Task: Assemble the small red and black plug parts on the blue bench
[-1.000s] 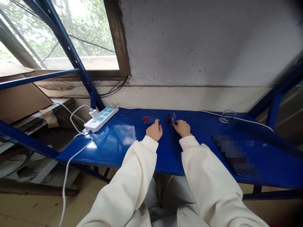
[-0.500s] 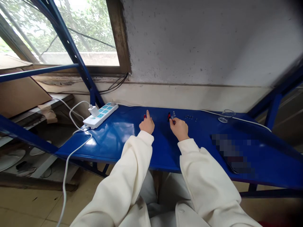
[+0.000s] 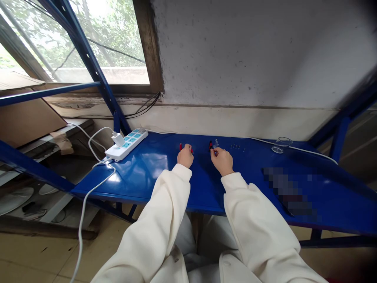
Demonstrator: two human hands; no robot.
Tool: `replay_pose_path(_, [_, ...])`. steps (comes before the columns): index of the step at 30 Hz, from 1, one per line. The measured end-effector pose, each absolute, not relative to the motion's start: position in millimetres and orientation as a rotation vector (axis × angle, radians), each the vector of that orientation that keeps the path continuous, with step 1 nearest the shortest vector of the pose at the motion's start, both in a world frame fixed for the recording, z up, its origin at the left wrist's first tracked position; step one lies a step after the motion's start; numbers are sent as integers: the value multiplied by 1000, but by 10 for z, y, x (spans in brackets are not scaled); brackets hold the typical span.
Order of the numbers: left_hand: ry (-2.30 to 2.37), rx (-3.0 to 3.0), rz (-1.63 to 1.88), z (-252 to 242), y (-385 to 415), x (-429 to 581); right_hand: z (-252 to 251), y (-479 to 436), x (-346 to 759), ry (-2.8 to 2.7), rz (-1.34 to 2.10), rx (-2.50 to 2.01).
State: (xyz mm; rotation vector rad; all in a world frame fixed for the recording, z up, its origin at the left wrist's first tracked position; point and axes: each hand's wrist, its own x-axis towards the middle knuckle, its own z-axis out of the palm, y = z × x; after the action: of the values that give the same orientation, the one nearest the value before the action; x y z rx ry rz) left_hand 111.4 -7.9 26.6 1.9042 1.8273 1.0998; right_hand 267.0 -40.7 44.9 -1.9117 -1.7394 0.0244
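My left hand (image 3: 185,157) is closed, its fingers curled in. Small red parts (image 3: 180,147) show on both sides of its fingertips; whether they are one piece is hidden. To the right, my right hand (image 3: 223,161) pinches something small and dark, mostly covered by the fingers. Just beyond those fingers stands a small red-and-black object (image 3: 210,145), and beside it are small clear pieces (image 3: 216,142). Several tiny metallic bits (image 3: 235,146) lie on the blue tabletop (image 3: 203,184), right of my right hand.
A white power strip (image 3: 126,145) with a plugged-in charger and white cable sits at the left. A clear glass (image 3: 282,144) lies at the back right. Nearer is a dark, pixelated flat item (image 3: 287,192). Blue frame posts (image 3: 108,90) rise at both ends.
My left index finger, stretched out before, has curled in, and red now shows to the right of that hand too. My right hand stays nearly where it was, still pinching.
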Motion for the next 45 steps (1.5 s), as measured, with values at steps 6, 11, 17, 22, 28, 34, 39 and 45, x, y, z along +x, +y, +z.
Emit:
replay_pose_path(6, [1048, 1479, 1284, 300, -190, 1293, 490, -457, 2607, -1778, 77, -1729])
replay_pose_path(11, [854, 1282, 1196, 351, -273, 1317, 413, -413, 2610, -1832, 207, -1695])
replay_pose_path(17, [791, 1247, 1204, 322, -260, 1290, 297, -336, 2623, -1846, 211, -1500])
replay_pose_path(22, [769, 1239, 1236, 332, -262, 1285, 288, -341, 2628, -1821, 184, -1424])
replay_pose_path(28, [791, 1196, 1348, 270, -186, 1245, 280, -334, 2630, -1785, 245, -1305])
replay_pose_path(34, [829, 1164, 1416, 282, -185, 1220, 245, -311, 2633, -1811, 260, -1304])
replay_pose_path(39, [784, 1136, 1331, 330, -225, 1212, 249, -305, 2638, -1854, 194, -1183])
replay_pose_path(45, [780, 1158, 1289, 328, -226, 1228, 221, -291, 2635, -1844, 169, -1185])
